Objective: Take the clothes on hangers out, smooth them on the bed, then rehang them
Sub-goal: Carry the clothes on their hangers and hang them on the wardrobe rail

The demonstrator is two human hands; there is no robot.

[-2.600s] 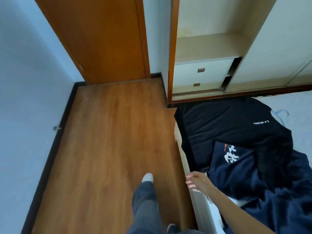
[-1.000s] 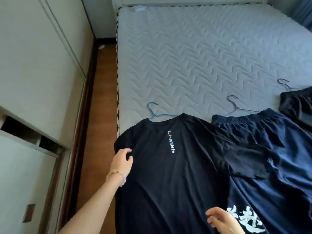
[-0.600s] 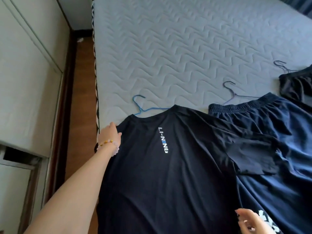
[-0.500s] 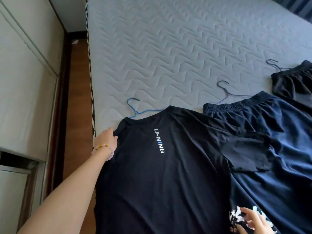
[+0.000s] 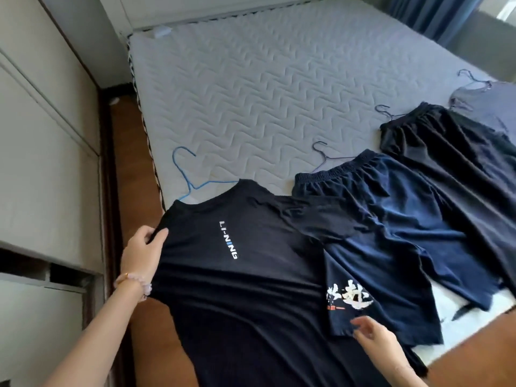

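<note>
A black T-shirt (image 5: 245, 286) with white lettering lies flat on the bed (image 5: 265, 88) near its left edge, on a blue hanger (image 5: 190, 177). My left hand (image 5: 143, 250) pinches the shirt's left sleeve edge. My right hand (image 5: 371, 329) hovers blurred over the hem of navy shorts (image 5: 391, 247) with a white print, fingers loosely spread. The navy shorts hang on a dark hanger (image 5: 324, 155). Further right lie black shorts (image 5: 452, 169) and a grey garment (image 5: 485, 107), each with a hanger hook showing.
A pale wardrobe (image 5: 42, 163) with drawers stands along the left, with a narrow strip of wooden floor (image 5: 125, 169) between it and the bed. Blue curtains (image 5: 424, 15) hang at the far right. The grey quilted mattress stretches bare beyond the clothes.
My left hand slid down the shirt's left side and now pinches the sleeve edge. My right hand came up over the navy shorts' hem. The view pulled back, showing more garments at the right.
</note>
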